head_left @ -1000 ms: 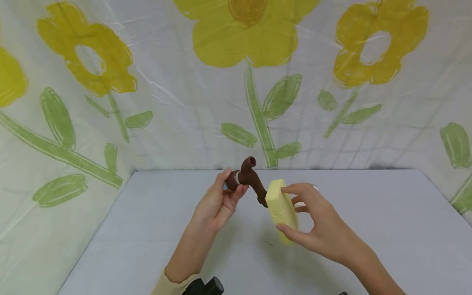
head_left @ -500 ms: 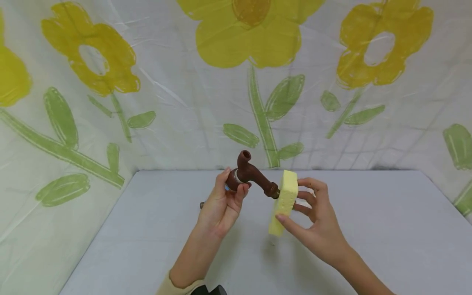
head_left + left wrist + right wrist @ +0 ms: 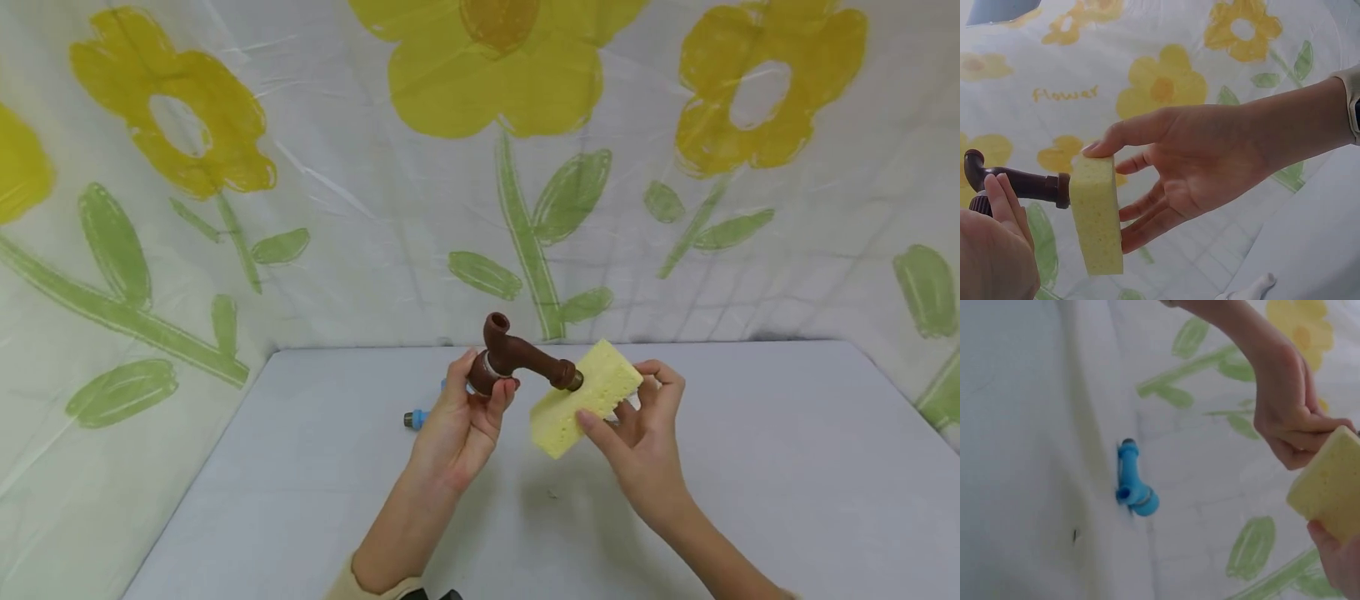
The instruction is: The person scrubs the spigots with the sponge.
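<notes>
A brown water tap (image 3: pixel 531 358) is raised above the table, its round knob pinched by my left hand (image 3: pixel 453 442) between thumb and fingers. Its brass-coloured end points right and meets the face of a yellow sponge (image 3: pixel 588 396). My right hand (image 3: pixel 648 467) holds that sponge by its edges, thumb on the near side, fingertips on the far side. The left wrist view has the sponge (image 3: pixel 1096 219) flat against the tap's end (image 3: pixel 1063 190). In the right wrist view the tap is almost wholly hidden behind the sponge (image 3: pixel 1332 487).
On the white table (image 3: pixel 750 483), a blue tap (image 3: pixel 1130 478) lies behind my left hand. Some white object (image 3: pixel 1254 290) lies beyond the right hand, mostly covered. A small speck (image 3: pixel 552 493) is on the tabletop. A flower-patterned curtain (image 3: pixel 375 250) closes off the back.
My right hand has turned the sponge from nearly upright to a slant, with its broad face now toward the head camera. The tap's spout has swung up and right, uncovering its end.
</notes>
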Available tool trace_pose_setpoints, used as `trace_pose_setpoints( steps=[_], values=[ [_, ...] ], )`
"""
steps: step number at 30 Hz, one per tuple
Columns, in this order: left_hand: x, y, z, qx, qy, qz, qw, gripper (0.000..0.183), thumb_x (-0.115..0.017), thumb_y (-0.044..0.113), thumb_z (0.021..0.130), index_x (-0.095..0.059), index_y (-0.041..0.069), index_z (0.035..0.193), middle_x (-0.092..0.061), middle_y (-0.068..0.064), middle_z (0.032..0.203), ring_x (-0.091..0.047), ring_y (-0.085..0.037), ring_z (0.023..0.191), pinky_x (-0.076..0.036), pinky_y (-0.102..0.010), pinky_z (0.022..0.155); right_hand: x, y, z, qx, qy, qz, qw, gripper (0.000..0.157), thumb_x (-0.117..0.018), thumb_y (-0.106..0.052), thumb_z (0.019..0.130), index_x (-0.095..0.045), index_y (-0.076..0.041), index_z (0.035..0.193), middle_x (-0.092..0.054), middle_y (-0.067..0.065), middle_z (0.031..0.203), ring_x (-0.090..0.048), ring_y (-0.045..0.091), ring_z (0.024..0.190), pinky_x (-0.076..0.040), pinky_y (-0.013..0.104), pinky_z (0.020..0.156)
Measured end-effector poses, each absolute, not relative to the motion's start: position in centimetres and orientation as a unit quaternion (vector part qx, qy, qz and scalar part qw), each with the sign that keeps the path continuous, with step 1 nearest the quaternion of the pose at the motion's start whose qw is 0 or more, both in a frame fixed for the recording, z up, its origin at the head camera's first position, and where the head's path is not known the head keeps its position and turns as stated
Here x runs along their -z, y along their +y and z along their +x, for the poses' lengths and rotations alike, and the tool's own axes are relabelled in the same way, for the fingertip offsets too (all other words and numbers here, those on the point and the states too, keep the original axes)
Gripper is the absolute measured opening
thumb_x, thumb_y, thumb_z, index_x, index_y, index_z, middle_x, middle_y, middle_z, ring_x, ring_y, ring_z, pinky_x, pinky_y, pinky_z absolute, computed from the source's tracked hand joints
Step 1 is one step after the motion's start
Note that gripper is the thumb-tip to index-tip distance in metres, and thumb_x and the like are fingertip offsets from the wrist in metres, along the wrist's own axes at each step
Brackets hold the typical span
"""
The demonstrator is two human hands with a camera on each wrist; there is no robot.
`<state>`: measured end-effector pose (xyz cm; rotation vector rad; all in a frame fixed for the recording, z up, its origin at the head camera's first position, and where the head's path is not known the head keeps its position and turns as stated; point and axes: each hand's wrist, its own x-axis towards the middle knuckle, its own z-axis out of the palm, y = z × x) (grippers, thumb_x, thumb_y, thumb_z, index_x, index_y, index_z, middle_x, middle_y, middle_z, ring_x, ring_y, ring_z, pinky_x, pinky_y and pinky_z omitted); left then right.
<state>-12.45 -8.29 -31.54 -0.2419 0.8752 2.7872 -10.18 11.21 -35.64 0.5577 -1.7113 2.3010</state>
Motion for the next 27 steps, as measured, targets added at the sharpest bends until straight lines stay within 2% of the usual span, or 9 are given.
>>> trace_pose_setpoints(
  steps=[11,17,21,24,27],
  values=[
    [31.4,-8.6,-12.6,-0.951,0.281,-0.081,0.103,0.019,-0.052,0.025,0.111,-0.057,0.006,0.109,-0.062,-0.013,0.097,-0.07,-0.012,0.073,-0.055,-0.005,0.07,36.2,11.0,-10.2,-0.786,-0.578,0.209,0.061,0.062,-0.056,0.014,0.098,-0.023,-0.022,0.137,-0.04,0.01,0.141,-0.063,0.018,0.119,-0.062,0.027,0.091],
    [31.5,-8.7,-12.7,-0.947,0.293,-0.079,0.102,0.019,-0.052,0.024,0.111,-0.058,0.007,0.109,-0.06,-0.014,0.098,-0.068,-0.011,0.072,-0.054,-0.004,0.069,35.9,11.8,-10.6,-0.778,-0.572,0.243,0.095,0.066,-0.055,0.02,0.095,-0.029,-0.019,0.141,-0.044,0.01,0.139,-0.065,0.018,0.117,-0.062,0.026,0.089],
    [31.5,-8.8,-12.7,-0.933,0.342,-0.069,0.086,0.02,-0.05,0.022,0.111,-0.064,0.01,0.103,-0.062,-0.01,0.095,-0.065,-0.007,0.065,-0.052,-0.003,0.065,35.7,12.4,-11.0,-0.737,-0.605,0.272,0.13,0.072,-0.058,0.026,0.089,-0.035,-0.009,0.147,-0.046,0.012,0.14,-0.064,0.017,0.117,-0.06,0.024,0.091],
    [31.5,-8.9,-12.8,-0.923,0.374,-0.046,0.075,0.027,-0.047,0.021,0.111,-0.071,0.014,0.101,-0.065,-0.006,0.092,-0.063,-0.005,0.064,-0.051,-0.004,0.064,35.4,12.9,-11.1,-0.688,-0.655,0.275,0.144,0.072,-0.063,0.025,0.088,-0.04,-0.003,0.151,-0.049,0.008,0.145,-0.062,0.016,0.117,-0.056,0.021,0.096],
    [31.6,-8.9,-12.9,-0.918,0.39,-0.034,0.068,0.031,-0.046,0.021,0.112,-0.075,0.016,0.101,-0.067,-0.003,0.091,-0.064,-0.005,0.065,-0.052,-0.006,0.064,35.1,13.2,-11.1,-0.637,-0.702,0.276,0.155,0.07,-0.066,0.021,0.089,-0.045,-0.002,0.152,-0.051,0.005,0.149,-0.059,0.015,0.116,-0.054,0.019,0.097]
  ],
)
